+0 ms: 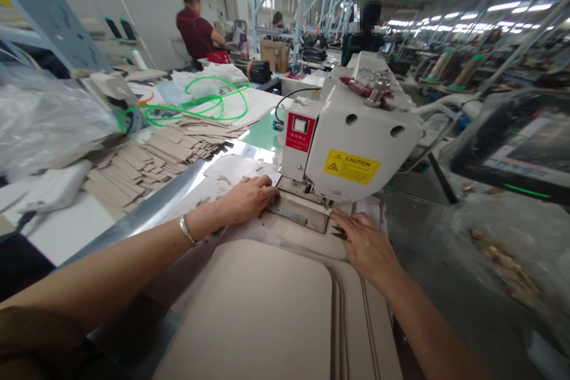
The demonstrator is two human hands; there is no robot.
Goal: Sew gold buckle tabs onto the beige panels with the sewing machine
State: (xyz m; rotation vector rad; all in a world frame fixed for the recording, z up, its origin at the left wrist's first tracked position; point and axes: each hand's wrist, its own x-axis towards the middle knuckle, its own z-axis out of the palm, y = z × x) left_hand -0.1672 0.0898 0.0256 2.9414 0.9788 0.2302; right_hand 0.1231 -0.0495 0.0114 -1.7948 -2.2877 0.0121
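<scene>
Head view, left hand (246, 199), right hand (367, 243), fingers open on beige panel (249, 309); sewing machine (356, 142) ahead

Needle area hidden under the sewing machine head (351, 148); beige panel (249, 314) cut off at near edge; far benches (463, 65) too small to tell.

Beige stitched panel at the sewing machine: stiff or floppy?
The beige stitched panel is probably semi-stiff: it lies flat with crisp rounded corners, no wrinkles. Likely light for its size, being thin. Its smooth face may slide if pushed.
</scene>
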